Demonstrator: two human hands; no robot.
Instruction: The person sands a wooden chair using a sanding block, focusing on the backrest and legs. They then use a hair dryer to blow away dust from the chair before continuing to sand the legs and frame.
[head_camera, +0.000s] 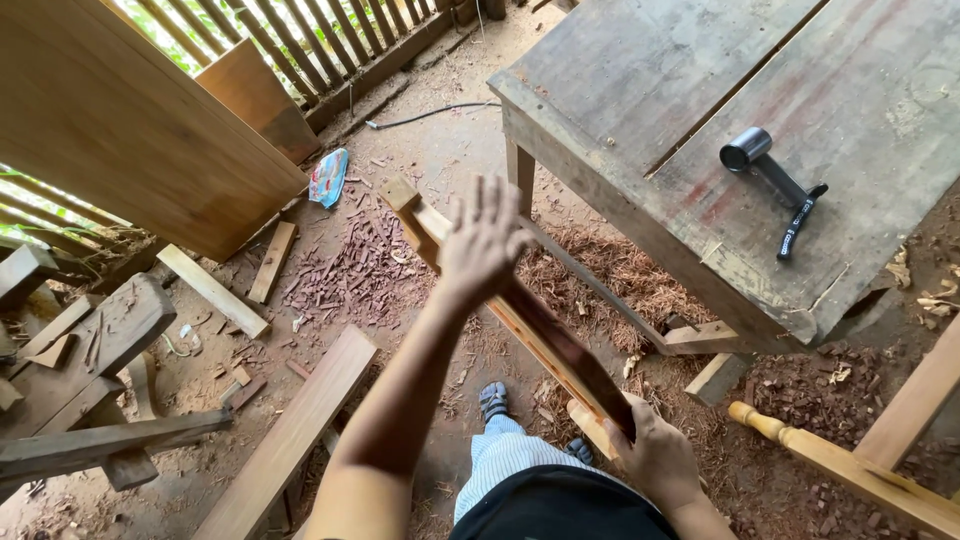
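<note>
Right hand (655, 455) clamps the near end of a long wooden frame piece (540, 335), its grip pressed around it. Left hand (487, 240) rests spread and flat on the far part, apparently steadying it above the floor (420, 160), left of the worktop (640, 90).

A worn wooden workbench (640, 110) carries a black hammer (775, 190). The dirt floor (440, 150) below holds wood chips (350, 275), sawdust and loose planks (290, 435).
</note>
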